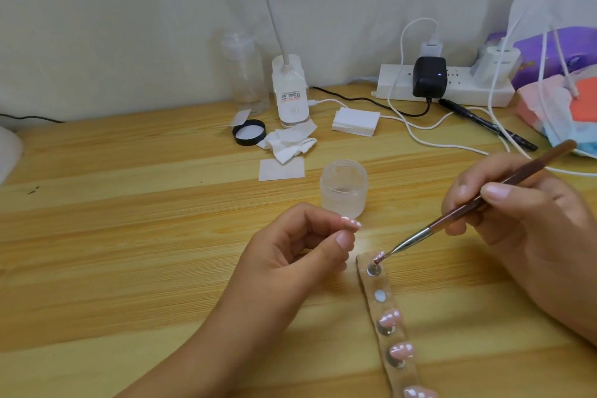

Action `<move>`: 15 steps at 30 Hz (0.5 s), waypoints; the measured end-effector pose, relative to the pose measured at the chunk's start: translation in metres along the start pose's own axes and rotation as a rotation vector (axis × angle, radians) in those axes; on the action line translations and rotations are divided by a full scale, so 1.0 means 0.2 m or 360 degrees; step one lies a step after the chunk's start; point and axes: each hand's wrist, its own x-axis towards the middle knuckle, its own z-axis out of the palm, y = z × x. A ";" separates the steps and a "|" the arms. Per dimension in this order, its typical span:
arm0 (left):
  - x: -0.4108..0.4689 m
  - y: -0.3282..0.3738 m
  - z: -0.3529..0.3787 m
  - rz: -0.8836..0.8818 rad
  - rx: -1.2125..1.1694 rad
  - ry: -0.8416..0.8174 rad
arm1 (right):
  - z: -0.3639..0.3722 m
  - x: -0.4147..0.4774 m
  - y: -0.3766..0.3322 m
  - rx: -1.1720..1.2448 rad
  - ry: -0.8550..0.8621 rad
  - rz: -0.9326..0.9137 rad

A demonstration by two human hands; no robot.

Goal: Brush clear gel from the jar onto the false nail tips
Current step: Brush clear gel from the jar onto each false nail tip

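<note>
Where wall (129,10) meets wooden desk (129,236) — power strip (397,86), lamp (290,97); jar (344,191) mid-desk.

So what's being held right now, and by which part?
The right grip pinches a brush low on its handle, just above the metal collar. The left grip pinches a pink nail tip between thumb and forefinger; the exact hold spot is hidden.

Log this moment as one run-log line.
left hand pinches nail tip | right hand holds brush, bristles at strip top end | jar open, lid off | three mounted tips
</note>
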 end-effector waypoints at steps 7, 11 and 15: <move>0.00 0.00 0.00 -0.0031 0.0043 -0.0015 | -0.01 0.02 0.00 0.0044 0.0029 -0.0057; 0.00 0.01 0.00 -0.0060 0.0055 0.0002 | -0.01 0.01 0.00 0.0008 0.0006 -0.0086; -0.01 0.01 0.01 -0.0109 0.0048 0.0035 | 0.00 0.00 0.01 -0.0039 -0.0004 -0.0106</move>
